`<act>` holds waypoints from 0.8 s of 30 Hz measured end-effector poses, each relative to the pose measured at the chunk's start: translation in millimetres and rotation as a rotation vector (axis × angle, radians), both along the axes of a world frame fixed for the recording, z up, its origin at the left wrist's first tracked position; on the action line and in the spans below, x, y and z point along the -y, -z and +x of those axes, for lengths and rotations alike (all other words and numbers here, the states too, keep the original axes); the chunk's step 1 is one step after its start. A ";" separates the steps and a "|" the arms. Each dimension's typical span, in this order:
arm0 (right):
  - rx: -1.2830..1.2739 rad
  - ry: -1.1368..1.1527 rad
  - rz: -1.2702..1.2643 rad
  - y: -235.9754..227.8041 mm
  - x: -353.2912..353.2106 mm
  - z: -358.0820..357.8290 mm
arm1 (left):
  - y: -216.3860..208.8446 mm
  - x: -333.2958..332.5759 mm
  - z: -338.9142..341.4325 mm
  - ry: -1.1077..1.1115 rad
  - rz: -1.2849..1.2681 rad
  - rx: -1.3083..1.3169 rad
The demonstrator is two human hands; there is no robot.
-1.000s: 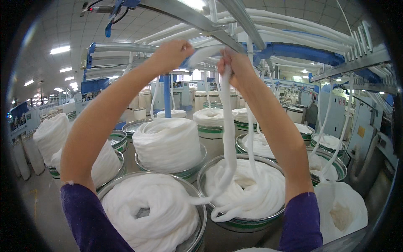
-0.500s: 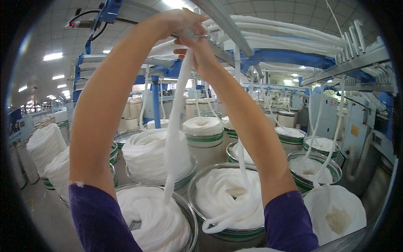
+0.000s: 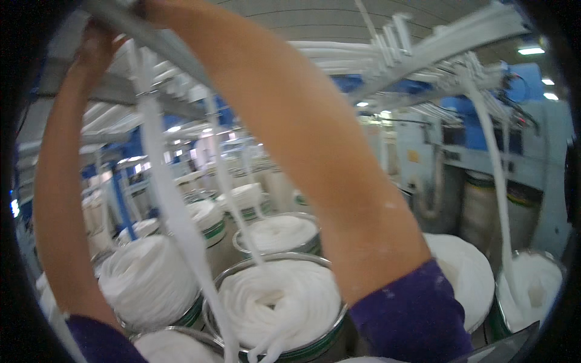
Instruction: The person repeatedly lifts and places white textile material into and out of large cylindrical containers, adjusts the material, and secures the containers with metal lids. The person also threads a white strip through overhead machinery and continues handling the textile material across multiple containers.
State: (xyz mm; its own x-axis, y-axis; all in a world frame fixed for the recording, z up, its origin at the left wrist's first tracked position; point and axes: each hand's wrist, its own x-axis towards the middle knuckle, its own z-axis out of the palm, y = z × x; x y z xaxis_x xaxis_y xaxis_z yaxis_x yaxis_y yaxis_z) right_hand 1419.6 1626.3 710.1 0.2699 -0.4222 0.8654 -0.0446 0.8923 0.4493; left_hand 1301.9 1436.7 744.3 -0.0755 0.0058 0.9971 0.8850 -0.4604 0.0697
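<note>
Both bare arms raised overhead, far left of the scene, at a grey metal overhead rail [image 3: 163, 51]. The left hand [image 3: 97, 45] is blurred at the rail, beside the top of a wide, soft white fibre strand [image 3: 160, 154]; cannot tell whether its fingers are apart or closed on anything. The right hand [image 3: 156, 11], behind the rail, is mostly cut off at the upper edge; its grip cannot be told. The strand hangs slantwise from the rail, crossing in front of the near left rim of a round steel-rimmed can with a green band [image 3: 324, 343], and leaves view at the lower edge. A thinner white strand [image 3: 221, 166] drops to the white fibre coil [image 3: 287, 296] inside that can. Handling, as judged: the fibre looks loose and weak, so a light, broad grip should suit better than a pinch; slack is best drawn up gently, the band kept flat, off metal corners and apart from the thinner strand. A loose white loop [image 3: 272, 348] at the can's near side could snag if the strand drags across it. Writing: none legible. A small yellow rectangular patch [image 3: 413, 156] on the pale machine cabinet [image 3: 417, 172], far right, may be a label; no brand can be made out.
</note>
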 end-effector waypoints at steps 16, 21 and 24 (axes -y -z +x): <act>1.488 -0.289 -0.406 244.6 -283.8 153.6 | 193.5 -289.6 135.9 0.211 -0.572 0.340; 1.390 0.116 -0.613 213.6 -395.2 208.1 | 164.6 -367.1 151.9 0.185 -0.455 0.251; 1.238 0.123 -0.710 179.1 -456.9 232.1 | 147.8 -399.2 157.6 0.167 -0.415 0.234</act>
State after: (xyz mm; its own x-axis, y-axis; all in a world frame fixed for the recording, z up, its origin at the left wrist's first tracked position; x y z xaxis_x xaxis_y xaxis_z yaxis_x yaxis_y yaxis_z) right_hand 1651.7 2083.2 530.9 -0.8064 0.2268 0.5461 0.0215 0.9342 -0.3561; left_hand 1459.5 1835.9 596.5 -0.2614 0.4295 0.8644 0.7404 -0.4853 0.4650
